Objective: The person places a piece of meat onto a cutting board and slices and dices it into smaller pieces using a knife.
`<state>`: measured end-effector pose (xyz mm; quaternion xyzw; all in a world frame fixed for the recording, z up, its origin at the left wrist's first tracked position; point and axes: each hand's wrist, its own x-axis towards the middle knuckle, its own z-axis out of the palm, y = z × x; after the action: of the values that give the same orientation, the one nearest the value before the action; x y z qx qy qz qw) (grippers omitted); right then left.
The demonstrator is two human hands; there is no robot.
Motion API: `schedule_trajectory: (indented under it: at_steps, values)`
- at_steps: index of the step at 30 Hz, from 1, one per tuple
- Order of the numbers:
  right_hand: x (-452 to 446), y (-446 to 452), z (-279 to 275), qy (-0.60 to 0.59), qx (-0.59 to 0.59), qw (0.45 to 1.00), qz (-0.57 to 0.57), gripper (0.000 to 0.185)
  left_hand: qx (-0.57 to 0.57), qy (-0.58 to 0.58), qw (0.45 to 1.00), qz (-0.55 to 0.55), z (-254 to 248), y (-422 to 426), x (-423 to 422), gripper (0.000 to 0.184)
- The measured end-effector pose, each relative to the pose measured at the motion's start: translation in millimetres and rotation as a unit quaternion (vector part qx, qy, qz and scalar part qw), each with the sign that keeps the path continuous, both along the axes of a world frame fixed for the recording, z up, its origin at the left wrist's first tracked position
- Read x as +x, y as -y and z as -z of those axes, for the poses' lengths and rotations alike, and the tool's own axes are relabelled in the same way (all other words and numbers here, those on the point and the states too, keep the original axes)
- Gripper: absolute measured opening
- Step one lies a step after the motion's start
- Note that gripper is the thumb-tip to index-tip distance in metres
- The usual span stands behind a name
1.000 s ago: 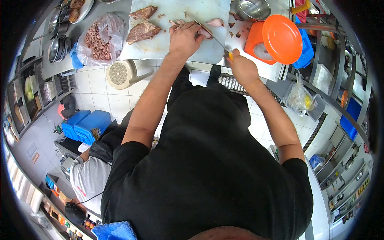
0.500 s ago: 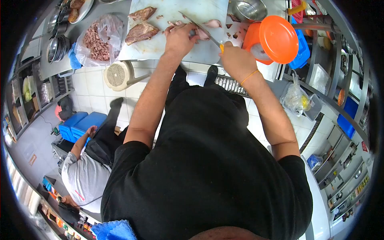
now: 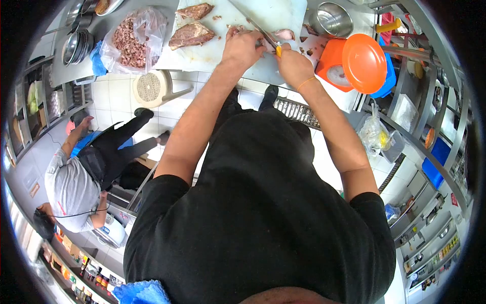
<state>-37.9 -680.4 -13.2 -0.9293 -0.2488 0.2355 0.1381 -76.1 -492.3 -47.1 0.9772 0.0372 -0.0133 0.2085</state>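
My right hand is wrapped round the yellow handle of a knife, whose blade points away to the upper left over the white cutting board. My left hand is closed beside the blade, fingers curled down on a piece of meat that they mostly hide. A small pale pink piece of meat lies right of the blade. Toward the board's left are a large browned chunk of meat and a smaller chunk, with a few scraps about them.
Left of the board sits a clear plastic bag of diced meat. To the right are a steel bowl, an orange container and its orange lid. A plastic stool stands below the counter. A co-worker is behind at left.
The knife and my right hand have shifted slightly, the blade now reaching farther up the view. My left hand has moved a little right in view. The co-worker has changed posture, leaning farther left.
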Motion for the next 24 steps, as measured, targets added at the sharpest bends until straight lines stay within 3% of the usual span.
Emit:
schedule_trajectory:
  at_steps: [9,18,24]
  values:
    - [-36.8,32.5,-70.4,-0.045,-0.081,0.996,-0.001,0.034,-0.035,0.013,0.999,-0.017,5.4,1.3,-4.9,0.039]
    - [-28.4,15.1,3.1,-0.019,-0.049,0.998,0.029,0.036,-0.044,0.045,0.998,-0.001,9.2,-2.1,-5.0,0.036]
    - [-5.2,3.4,-7.9,-0.005,-0.008,1.0,-0.009,0.037,-0.046,0.059,0.997,0.002,10.0,-1.5,-8.2,0.036]
